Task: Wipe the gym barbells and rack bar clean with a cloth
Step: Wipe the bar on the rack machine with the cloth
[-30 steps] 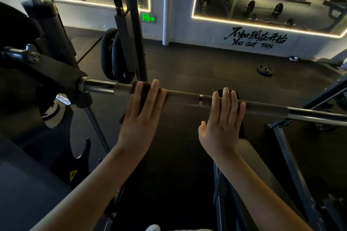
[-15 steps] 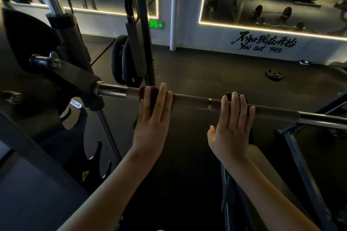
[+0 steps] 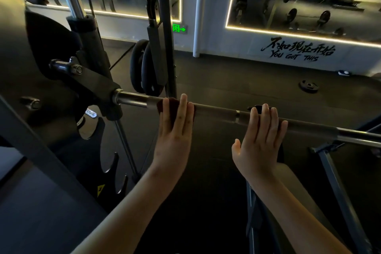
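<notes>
A steel rack bar [image 3: 216,112] runs from the black carriage at the left across to the right edge. My left hand [image 3: 175,136] lies flat over a dark red cloth [image 3: 165,105] draped on the bar, fingers straight. My right hand [image 3: 260,140] presses with straight fingers on a dark cloth [image 3: 258,108] over the bar, further right. Most of both cloths is hidden under the hands.
The black carriage and guide post [image 3: 97,80] stand at the left with weight plates [image 3: 142,68] stored behind. A bench frame [image 3: 338,187] sits below right. A loose plate [image 3: 309,85] lies on the dark floor by the mirrored wall.
Both hands stay flat on the cloths at about the same places on the bar. The view has swung to the left, showing more of the carriage.
</notes>
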